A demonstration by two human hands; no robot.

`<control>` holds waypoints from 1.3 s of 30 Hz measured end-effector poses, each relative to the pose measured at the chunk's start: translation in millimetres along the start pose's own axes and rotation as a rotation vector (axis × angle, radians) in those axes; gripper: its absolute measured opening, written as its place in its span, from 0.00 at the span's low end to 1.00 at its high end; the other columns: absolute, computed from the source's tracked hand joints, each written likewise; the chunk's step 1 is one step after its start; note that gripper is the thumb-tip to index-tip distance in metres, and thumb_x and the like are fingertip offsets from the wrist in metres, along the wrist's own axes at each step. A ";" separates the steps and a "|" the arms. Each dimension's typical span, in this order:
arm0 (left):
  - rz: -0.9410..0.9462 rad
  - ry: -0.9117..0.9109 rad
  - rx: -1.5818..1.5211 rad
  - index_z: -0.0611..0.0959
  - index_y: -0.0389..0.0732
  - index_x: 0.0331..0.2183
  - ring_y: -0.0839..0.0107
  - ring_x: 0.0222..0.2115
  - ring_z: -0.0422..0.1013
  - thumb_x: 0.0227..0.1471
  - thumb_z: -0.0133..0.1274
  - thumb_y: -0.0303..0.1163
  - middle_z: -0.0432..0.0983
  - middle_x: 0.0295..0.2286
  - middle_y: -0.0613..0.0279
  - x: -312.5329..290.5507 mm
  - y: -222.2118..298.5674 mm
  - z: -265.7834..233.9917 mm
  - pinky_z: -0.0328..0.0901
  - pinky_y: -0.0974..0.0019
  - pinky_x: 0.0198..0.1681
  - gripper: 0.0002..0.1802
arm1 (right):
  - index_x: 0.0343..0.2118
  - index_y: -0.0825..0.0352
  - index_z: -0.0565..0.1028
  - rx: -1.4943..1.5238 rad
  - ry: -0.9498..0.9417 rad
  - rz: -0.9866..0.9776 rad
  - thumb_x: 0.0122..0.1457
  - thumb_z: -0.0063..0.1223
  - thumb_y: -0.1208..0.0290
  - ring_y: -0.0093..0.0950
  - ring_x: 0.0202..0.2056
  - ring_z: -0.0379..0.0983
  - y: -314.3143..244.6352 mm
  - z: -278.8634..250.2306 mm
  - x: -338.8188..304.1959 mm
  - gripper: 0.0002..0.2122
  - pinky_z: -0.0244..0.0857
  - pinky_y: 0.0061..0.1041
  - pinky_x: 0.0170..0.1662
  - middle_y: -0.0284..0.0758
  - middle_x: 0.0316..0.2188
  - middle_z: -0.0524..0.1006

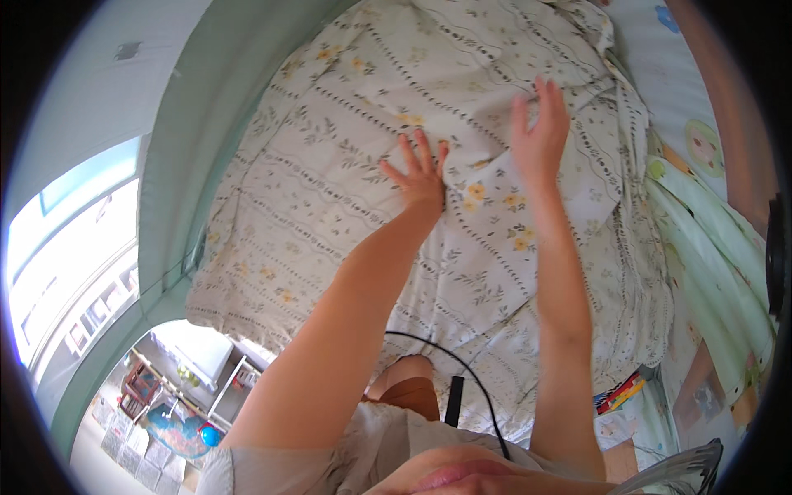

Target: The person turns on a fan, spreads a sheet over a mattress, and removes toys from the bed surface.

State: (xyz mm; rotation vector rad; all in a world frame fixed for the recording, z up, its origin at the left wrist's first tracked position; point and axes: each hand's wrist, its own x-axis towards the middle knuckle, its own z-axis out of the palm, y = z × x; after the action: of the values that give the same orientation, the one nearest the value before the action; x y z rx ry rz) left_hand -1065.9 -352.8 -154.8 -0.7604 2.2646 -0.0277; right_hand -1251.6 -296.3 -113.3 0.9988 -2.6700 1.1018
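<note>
Two-handed, works over the floral bedspread (487,216) from the centre up to twelve o'clock, seemingly largely spread but with smoothing left at three o'clock, resting the left hand (423,177) towards twelve, fingers apart, the right hand (541,140) towards two, likewise splayed, contact unclear.

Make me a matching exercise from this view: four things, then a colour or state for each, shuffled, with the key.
1. left hand
2. patterned bedding
3. cable
4. draped cloth

A. black, bent in an arc
B. pale green, at the right side
C. fingers spread apart
D. whitish with yellow flowers

Pairs: 1-C, 2-D, 3-A, 4-B
</note>
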 end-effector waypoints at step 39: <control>-0.296 0.295 -0.539 0.74 0.39 0.33 0.49 0.25 0.72 0.58 0.47 0.36 0.74 0.22 0.50 -76.0 -488.2 107.7 0.67 0.52 0.30 0.10 | 0.55 0.63 0.63 -0.590 0.044 0.016 0.58 0.39 0.56 0.49 0.62 0.48 18.2 70.4 -91.8 0.24 0.42 0.55 0.59 0.42 0.62 0.57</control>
State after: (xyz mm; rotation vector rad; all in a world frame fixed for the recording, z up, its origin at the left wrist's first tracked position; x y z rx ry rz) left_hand -702.3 -693.7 -69.1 -1.4529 2.4397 0.3654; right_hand -1179.3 -283.4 -204.6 0.8182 -2.7018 0.2817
